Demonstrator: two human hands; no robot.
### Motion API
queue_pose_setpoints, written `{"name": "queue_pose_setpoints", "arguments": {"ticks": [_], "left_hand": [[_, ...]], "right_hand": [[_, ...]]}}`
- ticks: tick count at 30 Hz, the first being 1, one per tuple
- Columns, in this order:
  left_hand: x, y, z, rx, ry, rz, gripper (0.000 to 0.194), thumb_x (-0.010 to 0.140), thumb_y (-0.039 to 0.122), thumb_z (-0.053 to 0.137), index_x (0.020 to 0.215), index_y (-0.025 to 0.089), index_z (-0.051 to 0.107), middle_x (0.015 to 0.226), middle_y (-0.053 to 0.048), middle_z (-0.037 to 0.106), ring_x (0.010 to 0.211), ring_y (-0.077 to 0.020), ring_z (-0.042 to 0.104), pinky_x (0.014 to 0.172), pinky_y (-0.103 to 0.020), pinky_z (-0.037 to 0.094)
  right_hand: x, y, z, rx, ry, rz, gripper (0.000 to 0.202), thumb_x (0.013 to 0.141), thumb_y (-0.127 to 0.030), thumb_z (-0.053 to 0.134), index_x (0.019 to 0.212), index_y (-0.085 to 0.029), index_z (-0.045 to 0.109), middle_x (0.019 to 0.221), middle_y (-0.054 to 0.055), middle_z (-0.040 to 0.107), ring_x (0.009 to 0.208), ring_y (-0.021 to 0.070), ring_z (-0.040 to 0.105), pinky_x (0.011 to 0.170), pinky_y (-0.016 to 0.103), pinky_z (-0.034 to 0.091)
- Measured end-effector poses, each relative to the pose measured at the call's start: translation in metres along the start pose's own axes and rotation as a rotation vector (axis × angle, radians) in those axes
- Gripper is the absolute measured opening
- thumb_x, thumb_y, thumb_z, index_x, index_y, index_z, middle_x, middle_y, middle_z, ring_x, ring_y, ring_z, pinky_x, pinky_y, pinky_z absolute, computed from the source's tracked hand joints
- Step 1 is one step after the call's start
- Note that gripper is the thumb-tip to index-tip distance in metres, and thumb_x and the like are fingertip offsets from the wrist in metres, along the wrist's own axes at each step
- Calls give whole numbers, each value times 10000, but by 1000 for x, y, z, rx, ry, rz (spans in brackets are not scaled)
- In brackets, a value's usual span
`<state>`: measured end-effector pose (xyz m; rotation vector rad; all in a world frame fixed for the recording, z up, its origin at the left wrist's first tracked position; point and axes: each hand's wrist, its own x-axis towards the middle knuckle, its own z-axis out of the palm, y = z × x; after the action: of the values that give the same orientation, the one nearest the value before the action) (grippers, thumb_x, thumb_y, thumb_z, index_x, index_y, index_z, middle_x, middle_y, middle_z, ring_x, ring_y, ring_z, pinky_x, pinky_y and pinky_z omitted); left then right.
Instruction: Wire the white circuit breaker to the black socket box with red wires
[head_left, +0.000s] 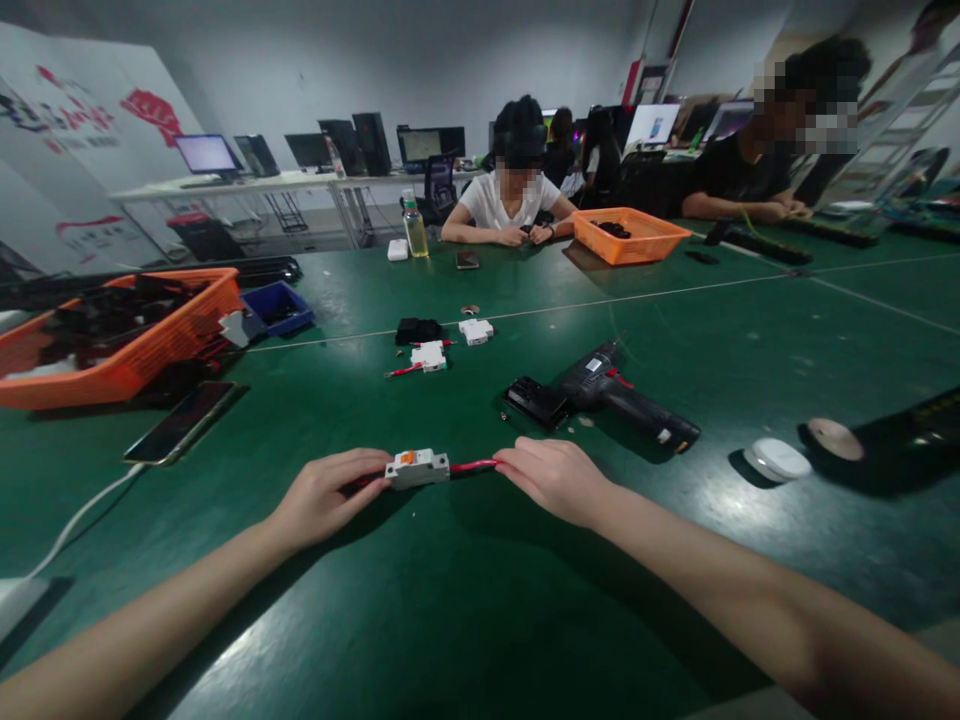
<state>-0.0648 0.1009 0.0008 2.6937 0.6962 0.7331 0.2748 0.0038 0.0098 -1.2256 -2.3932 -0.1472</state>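
A white circuit breaker [417, 469] with an orange switch is held just above the green table, with a red wire [474, 466] running out of its right end. My left hand [324, 492] is closed on the breaker's left end, where a bit of red wire shows under the fingers. The fingers of my right hand [553, 480] pinch the far end of the red wire. Beyond them lie a second white breaker [429, 356] with red wires, another white breaker [476, 331] and a black block [418, 331]. Right of these rests a black cordless screwdriver [611, 385] beside a black part [536, 402].
On the left stand an orange basket [142, 345] of black parts, a small blue bin [277, 308] and a phone [182, 422] on a white cable. A round white case [778, 460] lies at right. Co-workers sit across the table [360, 290], near another orange basket [634, 240].
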Motion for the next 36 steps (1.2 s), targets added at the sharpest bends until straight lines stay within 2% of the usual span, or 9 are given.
{"name": "queue_pose_setpoints", "arguments": {"ticks": [11,17,21,23,26,31,33,36], "left_hand": [[0,-2,1,-14,5,4,231,918,274,615,1118,217,715,1111,-43,741,1005,-164,710,900,-257,579],[1,1,0,-28,5,-1,229,913,270,619,1112,211,716,1102,-42,743,989,-156,712,878,-241,582],[2,1,-2,-24,-9,5,229,921,261,607,1120,209,707,1089,-43,744,975,-151,713,865,-236,583],[2,0,-2,-28,-18,8,229,922,255,606,1123,208,703,1092,-45,741,977,-151,712,864,-235,583],[1,-1,-2,-37,-23,17,230,920,238,608,1131,207,695,1103,-48,736,987,-151,708,870,-237,581],[0,-1,-1,-44,-10,40,249,916,209,609,1152,209,687,1117,-45,732,996,-148,704,880,-235,577],[1,0,-1,-42,-13,50,249,918,203,604,1152,212,688,1118,-42,731,994,-146,704,880,-235,577],[1,1,-2,-40,-14,48,243,921,213,598,1145,214,693,1112,-42,734,983,-146,707,868,-234,582]], "right_hand": [[6,2,2,-32,-35,-65,286,1044,-232,410,1048,-112,669,823,63,670,689,159,627,564,281,446],[6,1,0,68,-111,60,265,1022,-304,484,1126,-122,646,896,68,686,709,156,646,573,268,470],[0,8,-6,15,-124,160,449,958,-454,576,1267,-129,588,1012,94,695,770,204,676,591,301,484],[-3,13,-8,10,-126,177,418,963,-454,565,1238,-143,611,1008,86,696,768,201,675,590,298,472],[-4,17,-6,32,-137,164,291,1002,-371,509,1140,-167,663,946,59,693,743,171,659,583,277,437],[-2,5,-3,89,-128,64,280,1031,-290,440,1036,-167,691,829,38,666,686,141,619,583,273,414],[-1,-1,-5,97,-126,81,271,1014,-332,484,1098,-160,676,866,46,668,703,149,623,586,277,426],[-2,-1,-8,80,-152,144,365,967,-409,568,1217,-149,632,956,67,650,725,163,622,579,283,443]]}}
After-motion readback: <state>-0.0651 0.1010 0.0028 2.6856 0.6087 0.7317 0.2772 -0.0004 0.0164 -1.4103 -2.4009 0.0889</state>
